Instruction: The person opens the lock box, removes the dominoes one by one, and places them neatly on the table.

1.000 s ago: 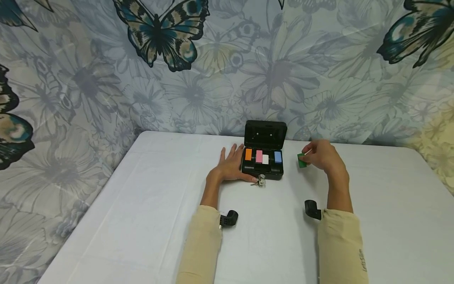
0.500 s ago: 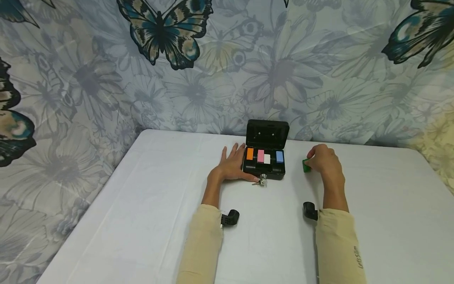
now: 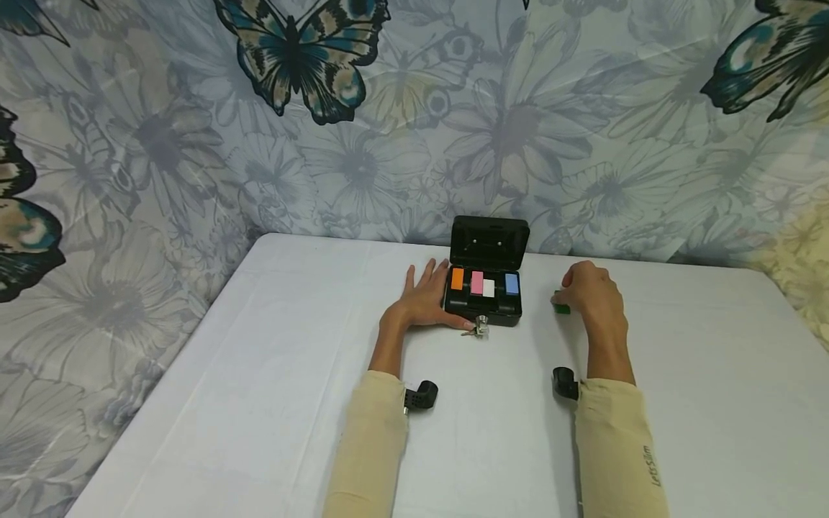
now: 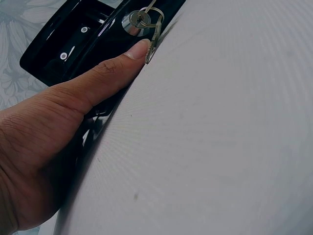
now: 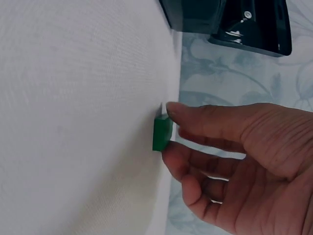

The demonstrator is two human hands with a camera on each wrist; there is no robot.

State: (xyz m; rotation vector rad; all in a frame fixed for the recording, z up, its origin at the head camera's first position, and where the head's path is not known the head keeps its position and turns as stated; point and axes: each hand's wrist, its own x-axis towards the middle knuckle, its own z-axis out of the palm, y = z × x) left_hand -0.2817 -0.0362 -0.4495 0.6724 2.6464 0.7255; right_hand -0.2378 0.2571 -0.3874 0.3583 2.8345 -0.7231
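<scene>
Green showed at the fingertips of the right hand (image 3: pixel 594 290): a small block (image 5: pixel 160 133), pinched between thumb and fingers, low over the white table (image 3: pixel 278 374) or resting on it; I couldn't tell which. It was out to the right of the black box (image 3: pixel 502 317), and its longer side seemed to run roughly sideways, towards the box. The left hand (image 3: pixel 424 302) was well apart from it, on the box's far side.

The box's right wall stood between the small block and the pieces inside, while the lid (image 3: pixel 488 243) was raised at the back, off to one side of that line. Inside I could see an orange piece (image 3: pixel 457 278) at the left, a pink piece (image 3: pixel 477 282) and a white piece (image 3: pixel 488 288) side by side near the middle, and a blue piece (image 3: pixel 512 283) at the right. The left hand lay against the box's left side with its fingers spread, thumb along the front, its tip just beside the keys (image 4: pixel 154 41) hanging at the lock (image 4: pixel 136 22). Behind everything rose a butterfly-printed backdrop (image 3: pixel 363 173).
</scene>
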